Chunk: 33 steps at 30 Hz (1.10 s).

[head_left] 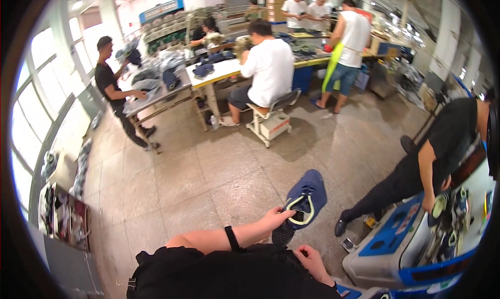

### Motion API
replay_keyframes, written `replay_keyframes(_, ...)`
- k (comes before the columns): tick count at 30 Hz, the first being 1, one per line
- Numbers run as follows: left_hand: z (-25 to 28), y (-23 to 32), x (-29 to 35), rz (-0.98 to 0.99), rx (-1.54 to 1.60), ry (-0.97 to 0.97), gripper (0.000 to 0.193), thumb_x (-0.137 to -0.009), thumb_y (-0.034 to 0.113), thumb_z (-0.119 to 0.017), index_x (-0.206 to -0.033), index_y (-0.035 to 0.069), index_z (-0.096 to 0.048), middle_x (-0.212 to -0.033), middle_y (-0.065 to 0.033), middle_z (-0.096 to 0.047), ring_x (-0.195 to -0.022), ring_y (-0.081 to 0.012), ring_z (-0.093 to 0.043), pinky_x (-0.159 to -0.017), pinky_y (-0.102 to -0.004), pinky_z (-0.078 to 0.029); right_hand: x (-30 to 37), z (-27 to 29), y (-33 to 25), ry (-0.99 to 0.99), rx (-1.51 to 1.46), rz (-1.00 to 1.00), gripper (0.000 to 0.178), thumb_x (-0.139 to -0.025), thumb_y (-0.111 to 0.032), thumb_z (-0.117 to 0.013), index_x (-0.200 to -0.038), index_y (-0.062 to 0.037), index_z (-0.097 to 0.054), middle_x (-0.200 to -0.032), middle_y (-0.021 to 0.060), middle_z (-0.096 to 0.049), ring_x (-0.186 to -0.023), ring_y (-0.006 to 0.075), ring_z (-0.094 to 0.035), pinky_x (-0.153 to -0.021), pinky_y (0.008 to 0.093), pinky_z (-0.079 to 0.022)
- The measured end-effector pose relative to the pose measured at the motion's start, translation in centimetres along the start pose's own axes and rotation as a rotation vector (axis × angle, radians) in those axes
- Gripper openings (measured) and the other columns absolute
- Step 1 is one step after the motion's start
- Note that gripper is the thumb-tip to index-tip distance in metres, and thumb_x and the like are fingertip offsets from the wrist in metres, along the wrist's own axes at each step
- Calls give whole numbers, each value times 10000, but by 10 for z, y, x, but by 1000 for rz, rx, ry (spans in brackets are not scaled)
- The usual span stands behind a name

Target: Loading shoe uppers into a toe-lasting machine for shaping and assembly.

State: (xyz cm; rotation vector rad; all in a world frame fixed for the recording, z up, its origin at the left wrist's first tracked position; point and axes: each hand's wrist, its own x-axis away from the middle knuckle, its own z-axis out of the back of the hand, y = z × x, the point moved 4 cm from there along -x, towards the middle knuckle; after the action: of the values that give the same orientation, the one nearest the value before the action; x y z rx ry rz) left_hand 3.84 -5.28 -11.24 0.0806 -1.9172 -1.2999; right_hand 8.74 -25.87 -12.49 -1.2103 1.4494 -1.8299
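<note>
My left hand [278, 219] is closed on the heel end of a navy shoe upper [315, 187], thumb at its opening. The upper has dark laces and a pale green-yellow lining edge, and its toe points away from me. Below that hand hangs a black piece with light dots [283, 235]; whether it joins the upper I cannot tell. Close to my black clothing, my right hand [314, 263] has its fingers curled together, apart from the upper. What lies in those fingers, if anything, is hidden.
At right, a co-worker in black reaches toward shoes [448, 210] on a blue and white machine [383, 241]. Ahead, a seated person works at a yellow-edged table [224, 72]. Another person stands by a cloth-piled table [156, 102]. A loaded rack [65, 215] stands left.
</note>
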Motion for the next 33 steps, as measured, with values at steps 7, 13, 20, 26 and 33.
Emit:
replay_keyframes(7,121,-11,-5,-17,395,171,467,-866,265,-682,-1197,-28,-532,-1071,-106,-635,-980,-180,-612,-820,-326,-497,-68,-38,-18,-113,96,-82,204,-942,-219,-604,-900,-20,-612,-765,-2,-613,-711,63,-546,-659,225,-442)
replay_keyframes(13,200,39,-12,-109,518,157,476,-863,205,-702,-1230,47,-443,-1060,-75,-612,-954,-171,-619,-787,-359,-504,-135,-96,-48,-154,213,-57,251,-928,-265,-612,-956,-17,-637,-778,16,-643,-710,82,-571,-658,243,-459)
replay_keyframes(20,306,91,-22,-438,492,116,630,-822,69,-734,-1316,36,-344,-1136,-93,-585,-1007,-176,-602,-787,-314,-515,-216,-196,-87,-292,498,4,322,-905,-368,-611,-977,-57,-654,-812,57,-675,-741,169,-633,-675,322,-490)
replay_keyframes(26,357,129,-52,-483,589,59,524,-875,-5,-620,-1328,40,-360,-1165,-114,-575,-1043,-230,-606,-823,-353,-535,-277,-230,-111,-290,481,149,258,-910,-314,-606,-954,-61,-632,-810,65,-673,-745,164,-623,-681,328,-491)
replay_keyframes(33,384,91,-120,-273,547,-32,284,-850,68,-541,-1124,-2,-565,-985,-95,-646,-881,-232,-645,-751,-352,-559,-300,-204,-101,59,244,175,271,-873,-317,-617,-902,-48,-629,-708,70,-650,-667,156,-626,-575,344,-489)
